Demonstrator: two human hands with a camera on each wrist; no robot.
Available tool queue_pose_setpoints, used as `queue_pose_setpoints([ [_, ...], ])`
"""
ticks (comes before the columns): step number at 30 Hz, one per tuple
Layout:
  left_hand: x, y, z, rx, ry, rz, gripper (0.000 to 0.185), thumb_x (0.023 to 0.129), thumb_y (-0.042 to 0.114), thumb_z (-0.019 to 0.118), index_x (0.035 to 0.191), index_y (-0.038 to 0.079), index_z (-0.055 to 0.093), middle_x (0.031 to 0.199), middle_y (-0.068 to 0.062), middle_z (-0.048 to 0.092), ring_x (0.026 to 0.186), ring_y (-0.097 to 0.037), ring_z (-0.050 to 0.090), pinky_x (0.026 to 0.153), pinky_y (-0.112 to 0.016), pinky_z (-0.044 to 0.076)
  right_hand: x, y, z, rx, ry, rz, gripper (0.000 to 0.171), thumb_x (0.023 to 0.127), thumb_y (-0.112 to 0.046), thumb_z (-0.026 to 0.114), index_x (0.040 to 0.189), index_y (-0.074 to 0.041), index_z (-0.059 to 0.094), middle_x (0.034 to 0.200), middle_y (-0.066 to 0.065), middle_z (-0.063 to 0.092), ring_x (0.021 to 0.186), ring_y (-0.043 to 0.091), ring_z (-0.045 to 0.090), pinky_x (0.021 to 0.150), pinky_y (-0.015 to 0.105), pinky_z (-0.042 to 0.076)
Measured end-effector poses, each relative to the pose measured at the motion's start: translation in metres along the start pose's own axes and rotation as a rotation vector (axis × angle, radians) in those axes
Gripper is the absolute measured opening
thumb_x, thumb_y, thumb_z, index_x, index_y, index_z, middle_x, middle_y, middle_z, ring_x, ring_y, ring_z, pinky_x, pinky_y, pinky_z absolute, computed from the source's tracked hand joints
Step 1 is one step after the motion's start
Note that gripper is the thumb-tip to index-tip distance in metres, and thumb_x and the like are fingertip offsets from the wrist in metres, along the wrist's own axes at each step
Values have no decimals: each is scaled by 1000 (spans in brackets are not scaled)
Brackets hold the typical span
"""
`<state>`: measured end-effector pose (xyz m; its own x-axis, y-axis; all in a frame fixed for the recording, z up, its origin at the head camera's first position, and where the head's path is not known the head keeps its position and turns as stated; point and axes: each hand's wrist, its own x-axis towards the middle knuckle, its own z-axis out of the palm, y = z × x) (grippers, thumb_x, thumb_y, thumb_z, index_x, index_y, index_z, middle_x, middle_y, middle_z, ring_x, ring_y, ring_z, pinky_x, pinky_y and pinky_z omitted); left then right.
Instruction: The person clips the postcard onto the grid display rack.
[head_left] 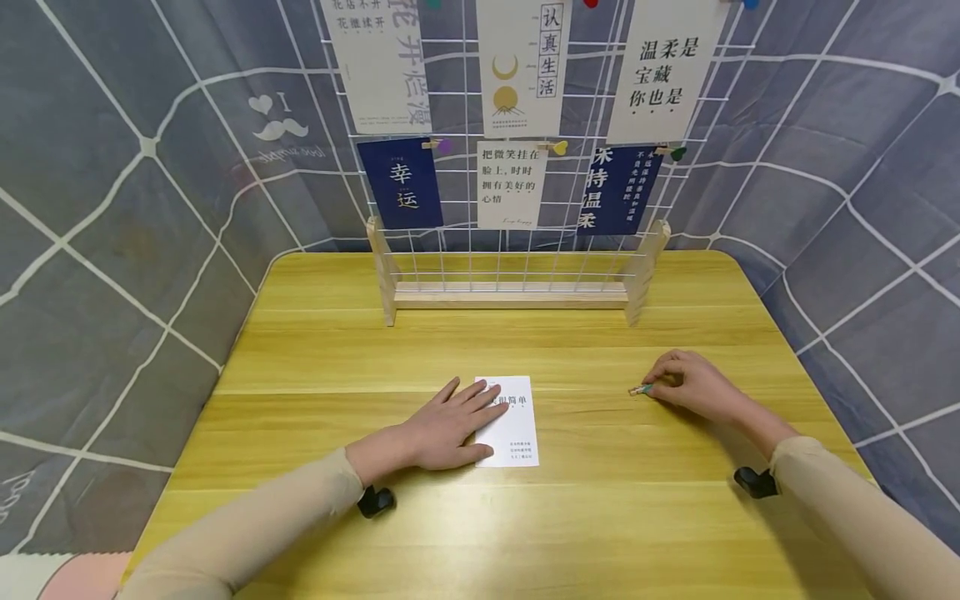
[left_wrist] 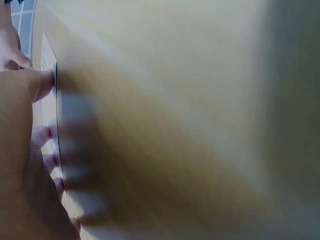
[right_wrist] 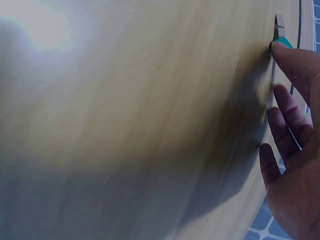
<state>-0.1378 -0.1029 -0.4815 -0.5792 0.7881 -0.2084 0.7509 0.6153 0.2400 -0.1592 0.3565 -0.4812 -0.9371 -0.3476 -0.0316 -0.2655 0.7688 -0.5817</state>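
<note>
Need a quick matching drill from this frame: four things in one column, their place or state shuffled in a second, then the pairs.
Things:
1. white card
2. small clip
3. wire grid stand
4. dark blue card

Places or states:
A. hangs on the grid, at its left
B. lies flat on the table under the left hand
C. stands upright at the table's far edge
D. lies on the table at the right hand fingertips

Pairs: 1-B, 2-D, 3-C, 4-A
</note>
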Motion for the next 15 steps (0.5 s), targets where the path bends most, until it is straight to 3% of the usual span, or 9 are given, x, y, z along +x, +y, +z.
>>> queue_pose_setpoints([
  [5, 3, -15, -5, 4, 2, -58, 73, 105, 58, 43, 166, 25, 18, 171, -1, 11, 157, -22, 5, 123, -55, 0, 19, -6, 4, -16, -3, 41, 7, 95, -28, 76, 101, -23, 77, 111, 1, 66, 108, 27, 56, 90, 47, 42],
  [15, 10, -41, -17, -53, 9, -120, 72, 104, 55, 48, 165, 25, 22, 171, -1, 12, 157, -23, 6, 122, -57, 1, 55, -19, 15, -20, -6, 18, 13, 94, -28, 76, 104, -19, 76, 111, 5, 65, 106, 30, 57, 90, 51, 44],
])
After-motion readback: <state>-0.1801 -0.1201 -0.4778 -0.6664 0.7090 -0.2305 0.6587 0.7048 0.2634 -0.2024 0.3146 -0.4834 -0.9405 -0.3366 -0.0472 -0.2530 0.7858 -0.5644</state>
